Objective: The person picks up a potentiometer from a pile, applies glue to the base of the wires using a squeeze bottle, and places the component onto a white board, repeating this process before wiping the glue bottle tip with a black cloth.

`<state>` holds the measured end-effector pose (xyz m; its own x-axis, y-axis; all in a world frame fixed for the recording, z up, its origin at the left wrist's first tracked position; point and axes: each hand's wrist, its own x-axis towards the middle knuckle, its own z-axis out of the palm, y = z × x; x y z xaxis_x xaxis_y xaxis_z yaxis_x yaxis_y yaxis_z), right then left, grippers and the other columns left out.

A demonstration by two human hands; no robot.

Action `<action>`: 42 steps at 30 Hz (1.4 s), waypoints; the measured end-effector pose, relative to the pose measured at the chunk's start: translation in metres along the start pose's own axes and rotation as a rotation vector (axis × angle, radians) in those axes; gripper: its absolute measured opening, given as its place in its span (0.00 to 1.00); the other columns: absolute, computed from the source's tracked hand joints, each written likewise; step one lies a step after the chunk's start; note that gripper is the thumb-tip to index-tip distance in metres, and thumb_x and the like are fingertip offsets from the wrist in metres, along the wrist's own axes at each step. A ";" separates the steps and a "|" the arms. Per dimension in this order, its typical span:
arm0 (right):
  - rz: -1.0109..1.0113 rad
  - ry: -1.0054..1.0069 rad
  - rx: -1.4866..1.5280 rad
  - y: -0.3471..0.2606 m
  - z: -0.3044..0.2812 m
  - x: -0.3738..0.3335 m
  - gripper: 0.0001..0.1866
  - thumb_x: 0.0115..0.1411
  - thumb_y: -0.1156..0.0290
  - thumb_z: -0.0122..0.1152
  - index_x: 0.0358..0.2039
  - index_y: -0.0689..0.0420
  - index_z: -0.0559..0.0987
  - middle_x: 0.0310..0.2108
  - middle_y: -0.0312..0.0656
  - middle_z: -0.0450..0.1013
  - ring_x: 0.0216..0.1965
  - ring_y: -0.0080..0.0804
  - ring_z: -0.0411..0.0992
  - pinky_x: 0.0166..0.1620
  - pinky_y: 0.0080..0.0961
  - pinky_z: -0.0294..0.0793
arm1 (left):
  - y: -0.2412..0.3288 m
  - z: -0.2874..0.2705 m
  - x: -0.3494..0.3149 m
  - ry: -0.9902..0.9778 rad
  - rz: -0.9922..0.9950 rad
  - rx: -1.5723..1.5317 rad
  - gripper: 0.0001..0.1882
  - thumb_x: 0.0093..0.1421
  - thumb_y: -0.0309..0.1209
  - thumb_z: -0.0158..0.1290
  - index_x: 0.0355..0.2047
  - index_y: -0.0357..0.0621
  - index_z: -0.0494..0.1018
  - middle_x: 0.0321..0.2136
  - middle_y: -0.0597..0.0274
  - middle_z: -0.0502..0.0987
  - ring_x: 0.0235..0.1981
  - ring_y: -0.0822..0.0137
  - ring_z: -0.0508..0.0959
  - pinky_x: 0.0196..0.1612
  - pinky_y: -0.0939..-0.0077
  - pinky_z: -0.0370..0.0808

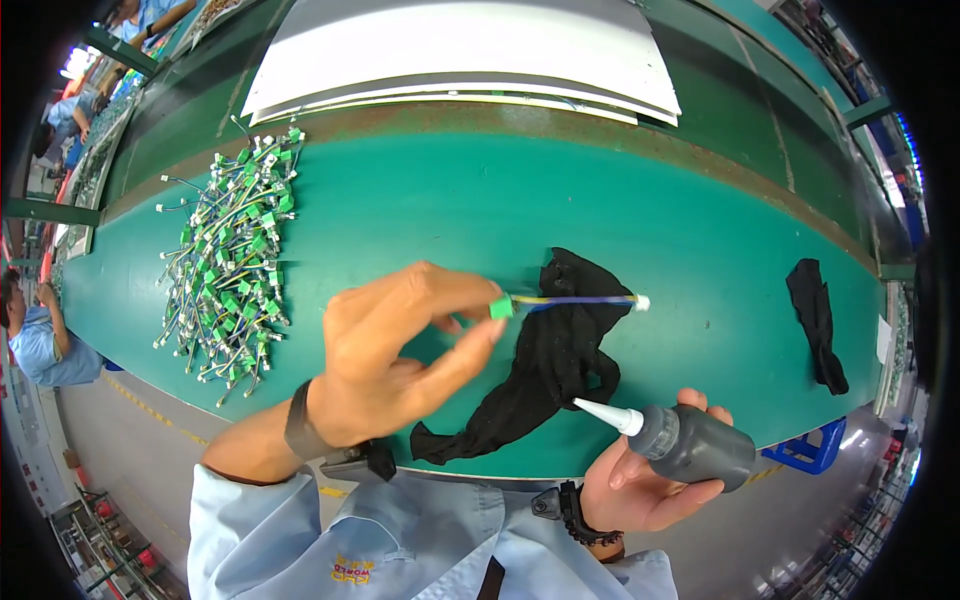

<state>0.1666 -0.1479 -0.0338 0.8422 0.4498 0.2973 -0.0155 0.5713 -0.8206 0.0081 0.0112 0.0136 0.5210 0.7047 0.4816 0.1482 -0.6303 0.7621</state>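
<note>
Between thumb and forefinger, my left hand pinches the green connector of a short cable. Its yellow and blue-purple wires stretch right to a small white plug, above a crumpled black cloth on the green table. My right hand is wrapped around a dark squeeze bottle, tilted with its white pointed nozzle toward the upper left. The nozzle tip is beside the cloth's right edge, below the cable and apart from it.
A large pile of similar cables with green connectors lies on the table's left. White sheets are stacked at the back. Another black cloth rests at the far right, near a blue stool. A co-worker sits at the left.
</note>
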 end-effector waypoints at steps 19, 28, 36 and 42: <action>-0.003 -0.087 0.171 -0.002 -0.003 0.008 0.32 0.65 0.52 0.42 0.52 0.73 0.58 0.49 0.53 0.61 0.48 0.44 0.59 0.38 0.26 0.71 | -0.028 -0.013 0.020 -0.078 -0.115 0.585 0.11 0.47 0.24 0.61 0.33 0.40 0.73 0.28 0.57 0.76 0.30 0.58 0.76 0.32 0.68 0.72; -0.014 0.198 0.072 -0.019 -0.039 0.026 0.31 0.65 0.53 0.43 0.53 0.70 0.58 0.53 0.53 0.59 0.50 0.42 0.61 0.42 0.28 0.72 | -0.028 -0.015 0.034 -0.140 -0.217 0.513 0.13 0.48 0.25 0.61 0.35 0.39 0.73 0.28 0.57 0.75 0.29 0.61 0.75 0.34 0.71 0.73; -0.097 0.242 -0.113 -0.022 -0.047 0.039 0.32 0.65 0.52 0.43 0.55 0.70 0.56 0.55 0.53 0.57 0.47 0.41 0.65 0.41 0.23 0.69 | -0.020 -0.014 0.053 -0.317 -0.242 0.553 0.10 0.49 0.23 0.59 0.33 0.39 0.74 0.26 0.58 0.74 0.28 0.63 0.75 0.32 0.73 0.73; -0.412 -0.023 -0.640 -0.024 -0.063 0.047 0.29 0.65 0.59 0.46 0.58 0.67 0.55 0.42 0.51 0.65 0.35 0.40 0.69 0.35 0.25 0.71 | -0.023 -0.010 0.089 -0.312 -0.227 0.468 0.10 0.49 0.22 0.58 0.33 0.38 0.74 0.25 0.58 0.74 0.26 0.66 0.75 0.31 0.76 0.72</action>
<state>0.2399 -0.1836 -0.0307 0.7006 0.3051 0.6450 0.6190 0.1898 -0.7621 0.0427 0.0919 0.0429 0.6449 0.7539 0.1256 0.6014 -0.6020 0.5253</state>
